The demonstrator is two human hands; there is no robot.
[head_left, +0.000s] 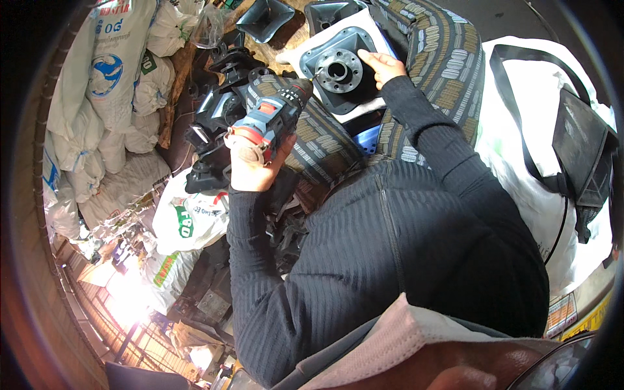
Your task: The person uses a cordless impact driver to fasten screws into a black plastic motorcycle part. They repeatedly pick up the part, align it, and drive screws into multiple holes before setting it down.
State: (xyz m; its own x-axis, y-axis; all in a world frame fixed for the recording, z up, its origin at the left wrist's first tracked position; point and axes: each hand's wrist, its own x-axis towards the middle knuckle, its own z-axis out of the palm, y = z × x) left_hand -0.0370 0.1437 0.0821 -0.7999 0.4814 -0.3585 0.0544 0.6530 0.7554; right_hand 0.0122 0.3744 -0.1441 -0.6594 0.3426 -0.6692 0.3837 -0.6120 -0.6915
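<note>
In my left hand (259, 168) is a blue-grey and red cordless drill (268, 117), with the fingers wrapped round its grip. Its chuck and thin bit point up and right at the round metal flange (339, 70) of a dark, square-mouthed horn (312, 62). The bit's tip reaches the flange's left side; whether it touches the metal I cannot tell. The horn lies flange up on a white pad (356, 21) over my lap. My right hand (385, 67) grips the horn's right edge, fingertips on the rim.
More dark horns (265, 19) lie at the far side. Several black parts (218, 110) are heaped left of the drill. White sacks (114, 71) are stacked along the left. A large white bag (520, 130) with black straps stands at the right. Patterned cloth (442, 58) covers my legs.
</note>
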